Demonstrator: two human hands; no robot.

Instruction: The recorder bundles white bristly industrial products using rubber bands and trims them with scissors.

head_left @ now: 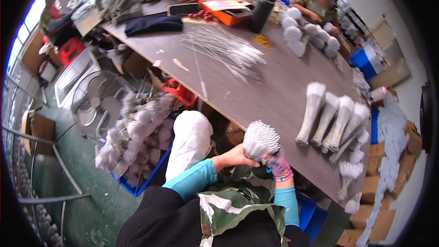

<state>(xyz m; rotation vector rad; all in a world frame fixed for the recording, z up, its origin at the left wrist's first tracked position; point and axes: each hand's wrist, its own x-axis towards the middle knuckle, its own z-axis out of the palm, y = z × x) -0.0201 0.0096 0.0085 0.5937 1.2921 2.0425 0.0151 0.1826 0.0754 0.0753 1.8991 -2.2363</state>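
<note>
A bundle of thin white strands (261,140) stands upright in front of me at the table's near edge, its dense tips facing up. My left hand (238,156) is bare and closed around the bundle's left side, below the tips. On the other side my right hand (279,165), in a pink patterned glove, grips the same bundle; a small blue bit shows by its fingers. The bundle's lower part is hidden by the hands and my apron. Loose white strands (224,48) lie fanned out on the brown table (256,93).
Several tied bundles (336,121) lie along the table's right side; more (292,32) are stacked farther back. A black bottle (262,13) and an orange box (227,11) stand at the back. Left of my knee is a blue crate (137,190) of bundles. A co-worker (315,7) sits across.
</note>
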